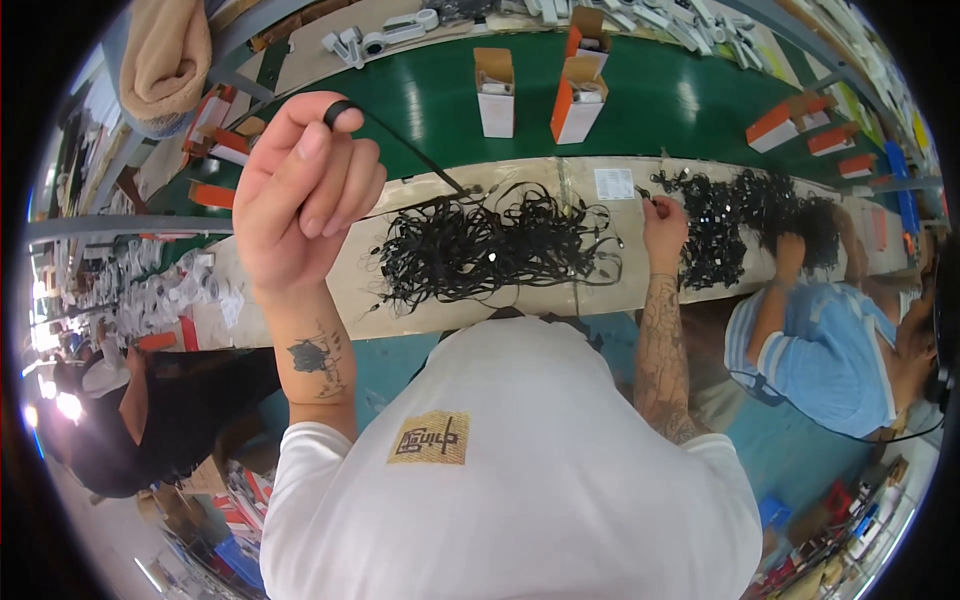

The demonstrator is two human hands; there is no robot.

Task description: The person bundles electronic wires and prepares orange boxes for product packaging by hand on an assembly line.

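My left hand (pixel 305 190) is raised above the left part of the bench, its fingers curled closed. A thin black cord (pixel 410 148) is gripped in it; one end wraps round the index finger, and the rest stretches down taut toward the bench. Beneath and to the right lies a tangled heap of black cords (pixel 490 255) with small shiny ends. My right hand (pixel 665 228) rests low over the bench between this heap and another dark heap (pixel 715 235). Its fingers are pinched together at a small dark thing that I cannot make out.
Past the bench edge runs a green conveyor belt (pixel 430 95) carrying open orange-and-white boxes (pixel 580 105). A printed white sheet (pixel 614 184) lies near my right hand. At right, a person in a blue shirt (pixel 830 340) reaches into the dark heap; another person (pixel 160 420) sits at left.
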